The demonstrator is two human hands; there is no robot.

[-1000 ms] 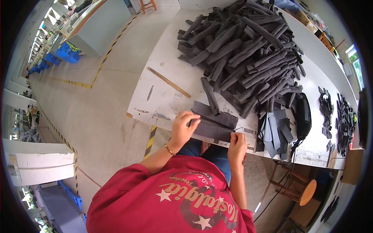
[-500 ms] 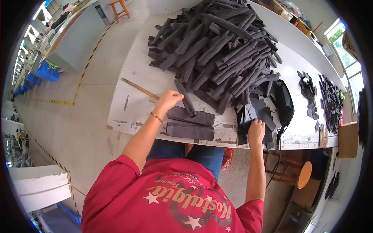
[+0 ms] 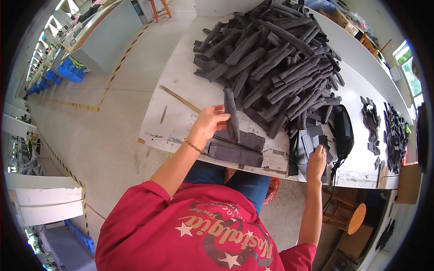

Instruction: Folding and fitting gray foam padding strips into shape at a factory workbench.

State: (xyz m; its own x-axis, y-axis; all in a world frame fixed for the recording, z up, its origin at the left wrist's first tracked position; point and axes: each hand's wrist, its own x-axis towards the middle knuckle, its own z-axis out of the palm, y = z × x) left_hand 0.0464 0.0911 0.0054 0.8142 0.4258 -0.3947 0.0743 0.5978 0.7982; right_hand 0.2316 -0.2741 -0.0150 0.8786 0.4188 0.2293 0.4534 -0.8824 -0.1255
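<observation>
My left hand [image 3: 210, 124] pinches a dark grey folded fabric sleeve [image 3: 231, 114] between thumb and fingers, holding it nearly upright over the table. Beneath it, two flatter dark grey fabric sleeves [image 3: 235, 155] lie side by side near the table's front edge. To the right, my right hand [image 3: 317, 163] has its fingers closed at the edge of a fanned stack of thin dark grey flat pieces [image 3: 305, 143]. One of those pieces appears gripped, though the fingertips are partly hidden. Beyond both hands rises a big heap of similar rolled sleeves [image 3: 275, 58].
A black pouch-like item [image 3: 343, 131] with a cord stands right of the stack. A wooden stick [image 3: 180, 98] lies at the table's left. More dark pieces [image 3: 395, 135] are spread at the far right. Below the table's right end is a wooden stool [image 3: 356, 218].
The view has shifted, so the table sits further right. My left hand has tilted the fabric sleeve more upright. My right hand stays at the stack of flat pieces.
</observation>
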